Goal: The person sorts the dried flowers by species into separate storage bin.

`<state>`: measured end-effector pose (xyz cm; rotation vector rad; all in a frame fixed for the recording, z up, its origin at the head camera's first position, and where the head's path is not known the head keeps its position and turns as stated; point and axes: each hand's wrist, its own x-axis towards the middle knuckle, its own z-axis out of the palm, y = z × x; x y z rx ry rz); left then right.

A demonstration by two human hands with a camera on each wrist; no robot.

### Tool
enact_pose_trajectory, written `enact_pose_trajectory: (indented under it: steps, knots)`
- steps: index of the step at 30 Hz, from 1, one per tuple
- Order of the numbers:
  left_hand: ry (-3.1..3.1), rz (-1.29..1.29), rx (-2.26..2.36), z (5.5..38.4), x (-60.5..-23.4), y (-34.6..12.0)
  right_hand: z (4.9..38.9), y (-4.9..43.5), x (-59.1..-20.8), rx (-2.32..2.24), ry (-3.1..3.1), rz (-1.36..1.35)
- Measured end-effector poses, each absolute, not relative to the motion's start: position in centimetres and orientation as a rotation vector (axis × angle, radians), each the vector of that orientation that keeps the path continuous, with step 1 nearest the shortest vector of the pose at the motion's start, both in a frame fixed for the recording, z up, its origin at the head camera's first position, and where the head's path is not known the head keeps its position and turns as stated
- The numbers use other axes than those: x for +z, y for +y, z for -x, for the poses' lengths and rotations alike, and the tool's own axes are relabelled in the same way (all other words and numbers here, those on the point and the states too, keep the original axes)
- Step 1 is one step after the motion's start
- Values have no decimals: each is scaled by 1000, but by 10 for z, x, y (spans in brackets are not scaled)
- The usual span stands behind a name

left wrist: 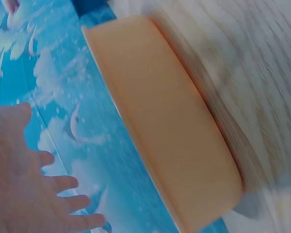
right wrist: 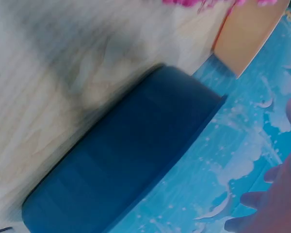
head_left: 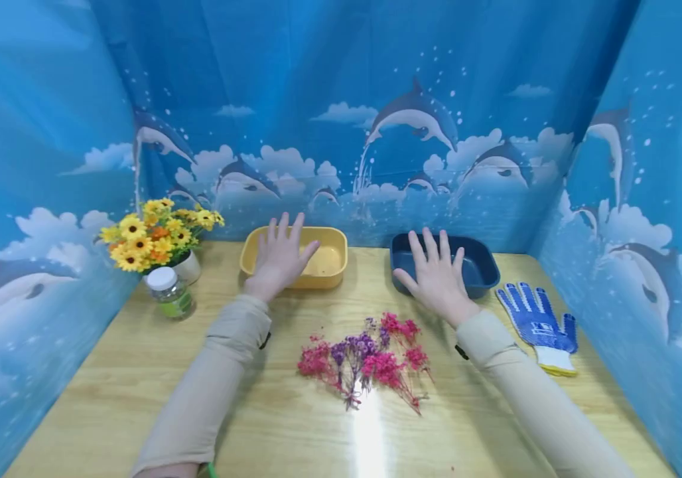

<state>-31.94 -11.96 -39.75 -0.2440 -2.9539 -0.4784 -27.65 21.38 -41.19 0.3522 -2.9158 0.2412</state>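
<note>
Fingers spread, my left hand hovers over the left part of a yellow plastic basin. The basin's outer wall fills the middle of the left wrist view, with the hand above its rim. My right hand is likewise spread over a dark blue basin, covering its left side in the head view. Its dark side shows large in the right wrist view. Neither hand holds anything. Between the forearms, nearer me, lie dried flower sprigs in pink and purple.
A pot of yellow and orange artificial flowers stands at the back left, behind a clear jar with a white lid. To the right lies a blue and white work glove. Dolphin-printed curtains enclose the wooden table.
</note>
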Motion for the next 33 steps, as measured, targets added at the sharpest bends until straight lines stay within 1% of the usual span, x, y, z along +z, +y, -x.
enact_pose_trajectory:
  steps: [6,15,20,23,27,33]
  knots:
    - [-2896,140,-635,319,-409,-157,253,206,-412,202,-2948,-402]
    - [-2849,-137,-842,321,-432,-198,224,196,-415,207,-3002,-514]
    - [-2830,-261,-1013,324,-437,-209,208,191,-418,272,-3139,-465]
    - [-2833,-273,-1108,324,-439,-213,203,190,-420,301,-3205,-447]
    - [-2827,-246,-1188,322,-441,-215,201,191,-424,338,-3259,-451]
    - [-2782,-287,-1286,320,-447,-217,203,196,-432,409,-3313,-441]
